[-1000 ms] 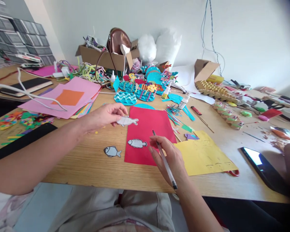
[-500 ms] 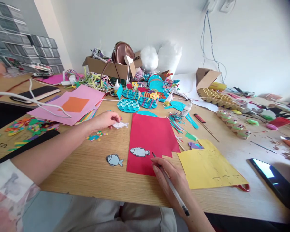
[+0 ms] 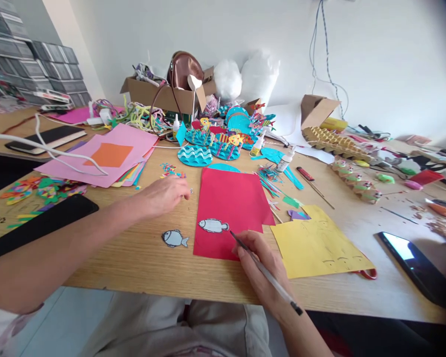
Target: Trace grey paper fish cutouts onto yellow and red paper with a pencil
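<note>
The paper fish [image 3: 213,225] lying on the red paper [image 3: 230,193] looks light, thin and easily creased, best held flat by its edges; the pen [image 3: 277,285] seems light and stiff, best gripped near its tip. The right hand [image 3: 262,263] is closed around that pen, beside the fish's tail. The left hand [image 3: 167,197] curls loosely over the counter [image 3: 134,258]; whether it holds anything, I cannot tell.
</note>
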Demonstrator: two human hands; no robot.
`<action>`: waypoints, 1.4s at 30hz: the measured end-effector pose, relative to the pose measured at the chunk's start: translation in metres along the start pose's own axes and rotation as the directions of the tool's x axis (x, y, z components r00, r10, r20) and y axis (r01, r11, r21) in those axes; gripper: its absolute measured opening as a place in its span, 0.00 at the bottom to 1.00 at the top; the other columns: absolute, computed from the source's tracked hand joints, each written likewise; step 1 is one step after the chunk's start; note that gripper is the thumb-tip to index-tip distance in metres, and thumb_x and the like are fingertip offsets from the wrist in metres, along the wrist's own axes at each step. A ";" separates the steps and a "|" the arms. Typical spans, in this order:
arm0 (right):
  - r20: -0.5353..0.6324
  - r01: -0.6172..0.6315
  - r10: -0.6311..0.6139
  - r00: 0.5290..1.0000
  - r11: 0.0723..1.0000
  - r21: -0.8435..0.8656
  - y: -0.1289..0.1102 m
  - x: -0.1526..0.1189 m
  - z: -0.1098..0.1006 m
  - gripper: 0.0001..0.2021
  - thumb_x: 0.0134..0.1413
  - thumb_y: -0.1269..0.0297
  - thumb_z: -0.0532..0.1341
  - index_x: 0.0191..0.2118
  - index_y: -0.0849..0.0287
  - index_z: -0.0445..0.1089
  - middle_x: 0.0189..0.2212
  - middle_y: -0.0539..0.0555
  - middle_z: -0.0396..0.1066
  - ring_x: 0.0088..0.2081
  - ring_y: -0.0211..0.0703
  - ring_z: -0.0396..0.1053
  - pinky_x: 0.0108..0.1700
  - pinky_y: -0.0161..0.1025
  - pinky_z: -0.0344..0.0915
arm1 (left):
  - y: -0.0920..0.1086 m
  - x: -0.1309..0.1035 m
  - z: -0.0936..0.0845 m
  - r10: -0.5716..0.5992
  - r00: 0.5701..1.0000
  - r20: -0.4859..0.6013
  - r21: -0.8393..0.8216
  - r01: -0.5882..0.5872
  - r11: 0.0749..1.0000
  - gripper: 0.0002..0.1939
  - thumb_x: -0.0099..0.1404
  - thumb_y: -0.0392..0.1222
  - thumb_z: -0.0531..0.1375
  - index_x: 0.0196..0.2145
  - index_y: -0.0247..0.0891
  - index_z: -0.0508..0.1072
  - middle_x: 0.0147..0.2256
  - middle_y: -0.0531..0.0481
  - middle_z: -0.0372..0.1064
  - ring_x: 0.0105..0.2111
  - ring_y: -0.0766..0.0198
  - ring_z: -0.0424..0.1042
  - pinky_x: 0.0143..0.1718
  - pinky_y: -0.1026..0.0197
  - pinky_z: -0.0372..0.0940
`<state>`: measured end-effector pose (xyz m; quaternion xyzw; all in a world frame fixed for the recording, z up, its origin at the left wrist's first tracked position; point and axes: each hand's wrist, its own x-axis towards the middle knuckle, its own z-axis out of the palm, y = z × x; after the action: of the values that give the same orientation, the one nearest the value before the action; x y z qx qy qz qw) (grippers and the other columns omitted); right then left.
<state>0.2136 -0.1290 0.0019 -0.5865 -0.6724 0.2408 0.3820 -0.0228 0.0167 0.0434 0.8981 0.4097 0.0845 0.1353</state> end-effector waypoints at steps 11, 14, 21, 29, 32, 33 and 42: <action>0.046 -0.156 0.150 0.988 0.970 0.185 -0.007 -0.001 0.013 0.07 0.52 0.62 0.54 0.30 0.57 0.67 0.19 0.47 0.63 0.21 0.36 0.59 0.23 0.32 0.54 | 0.038 -0.012 0.029 0.397 0.912 0.103 -0.189 -0.374 0.908 0.14 0.56 0.22 0.50 0.30 0.35 0.72 0.29 0.51 0.71 0.32 0.66 0.68 0.35 0.68 0.59; 0.021 -0.156 0.155 0.988 0.973 0.170 -0.009 0.001 0.017 0.05 0.51 0.64 0.54 0.29 0.57 0.65 0.18 0.46 0.63 0.20 0.35 0.59 0.22 0.31 0.54 | 0.037 -0.009 0.032 0.406 0.907 0.114 -0.179 -0.384 0.906 0.13 0.56 0.23 0.51 0.28 0.35 0.72 0.28 0.51 0.70 0.30 0.66 0.67 0.33 0.67 0.58; -0.010 -0.059 0.059 0.998 0.998 0.037 -0.011 0.000 0.019 0.03 0.49 0.70 0.56 0.29 0.57 0.66 0.20 0.46 0.69 0.21 0.34 0.65 0.24 0.30 0.58 | 0.031 -0.008 0.041 0.402 0.915 0.034 -0.240 -0.383 0.892 0.15 0.54 0.23 0.49 0.29 0.34 0.73 0.29 0.50 0.71 0.31 0.65 0.68 0.35 0.67 0.59; 0.053 0.046 -0.045 0.998 0.999 -0.022 -0.012 -0.002 0.017 0.06 0.53 0.72 0.55 0.34 0.59 0.68 0.26 0.50 0.73 0.28 0.37 0.70 0.32 0.32 0.64 | 0.023 -0.008 0.052 0.386 0.922 -0.038 -0.314 -0.378 0.871 0.14 0.56 0.25 0.49 0.28 0.35 0.72 0.28 0.51 0.71 0.30 0.66 0.68 0.34 0.67 0.60; 0.059 0.054 -0.051 0.997 0.998 -0.044 -0.012 -0.003 0.019 0.06 0.54 0.72 0.55 0.36 0.58 0.68 0.29 0.52 0.74 0.31 0.39 0.71 0.34 0.33 0.65 | 0.021 -0.009 0.054 0.391 0.919 -0.049 -0.321 -0.385 0.865 0.14 0.57 0.25 0.49 0.28 0.35 0.71 0.29 0.50 0.71 0.31 0.66 0.69 0.34 0.66 0.61; 0.060 0.054 -0.051 0.997 0.997 -0.048 -0.012 -0.003 0.019 0.06 0.54 0.72 0.55 0.36 0.58 0.68 0.29 0.52 0.74 0.32 0.40 0.71 0.35 0.34 0.66 | 0.021 -0.009 0.054 0.391 0.919 -0.052 -0.324 -0.386 0.864 0.14 0.57 0.25 0.49 0.28 0.35 0.71 0.29 0.51 0.71 0.31 0.66 0.69 0.34 0.66 0.61; 0.086 0.052 -0.046 0.995 0.996 -0.072 -0.011 -0.004 0.018 0.06 0.55 0.71 0.55 0.37 0.58 0.68 0.30 0.52 0.74 0.32 0.40 0.71 0.36 0.34 0.66 | 0.022 -0.009 0.053 0.388 0.920 -0.058 -0.330 -0.385 0.862 0.14 0.57 0.24 0.49 0.28 0.35 0.71 0.28 0.51 0.70 0.30 0.67 0.69 0.33 0.67 0.61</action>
<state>0.1926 -0.1327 -0.0011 -0.5729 -0.7104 0.2309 0.3373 0.0007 -0.0130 -0.0005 0.9261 0.2003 0.1738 0.2684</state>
